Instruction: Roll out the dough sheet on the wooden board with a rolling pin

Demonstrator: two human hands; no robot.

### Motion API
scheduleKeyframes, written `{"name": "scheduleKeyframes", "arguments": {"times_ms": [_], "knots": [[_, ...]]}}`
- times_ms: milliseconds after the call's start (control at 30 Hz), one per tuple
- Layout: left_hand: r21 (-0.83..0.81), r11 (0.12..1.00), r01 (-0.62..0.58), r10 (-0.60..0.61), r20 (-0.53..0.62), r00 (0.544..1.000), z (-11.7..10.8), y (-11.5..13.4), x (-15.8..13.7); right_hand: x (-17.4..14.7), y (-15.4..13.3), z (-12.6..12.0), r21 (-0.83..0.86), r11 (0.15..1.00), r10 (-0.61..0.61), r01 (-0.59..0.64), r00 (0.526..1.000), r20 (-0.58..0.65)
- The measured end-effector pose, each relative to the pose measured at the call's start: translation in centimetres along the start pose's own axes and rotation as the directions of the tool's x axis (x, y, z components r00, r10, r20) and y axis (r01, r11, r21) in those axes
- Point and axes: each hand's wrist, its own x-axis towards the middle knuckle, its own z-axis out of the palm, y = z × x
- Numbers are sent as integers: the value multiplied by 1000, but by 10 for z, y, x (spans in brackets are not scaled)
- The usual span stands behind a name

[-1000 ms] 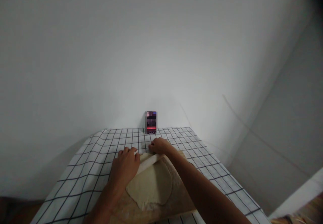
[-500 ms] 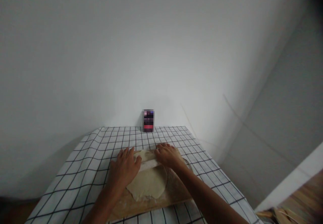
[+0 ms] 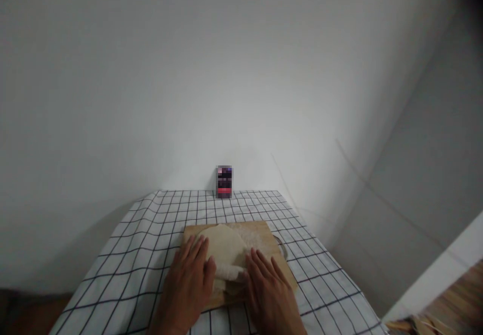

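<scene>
A flattened sheet of pale dough (image 3: 222, 244) lies on a wooden board (image 3: 264, 232). Across its near part runs a whitish, floury rolling pin (image 3: 229, 271), its middle showing between my hands. My left hand (image 3: 188, 274) presses on the pin's left end, fingers stretched forward over the dough and board, thumb pointing inward. My right hand (image 3: 267, 287) lies palm down on the right end, fingers extended and close together. Both palms hide the ends of the pin. A strip of dough shows on the near side of it.
A white tablecloth with black grid lines (image 3: 143, 244) covers the table. At the far edge by the wall stands a small dark, pixelated object (image 3: 224, 181). A metal ring handle (image 3: 281, 247) sticks out at the board's right side. Loose flour whitens the board's far right.
Both hands and the rolling pin have come back from the far part of the dough toward me. The far part of the dough and board is now uncovered. My fingers are straighter.
</scene>
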Motion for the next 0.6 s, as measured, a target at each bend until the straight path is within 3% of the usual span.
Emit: {"name": "scheduleKeyframes", "arguments": {"times_ms": [100,200,433,600], "knots": [[-14,999,-33,33,-28,999,-4,-1,-7,-6,-1,3,14,1000,-23,23,1000,-1],[1,1000,-9,9,4,1000,-5,1,-3,10,3,-2,47,998,-41,41,999,-21],[55,994,92,-97,100,990,-3,6,33,92,27,-7,65,996,-67,61,993,94],[116,981,153,-181,298,937,-8,3,66,147,37,2,54,996,-82,72,977,196]]}}
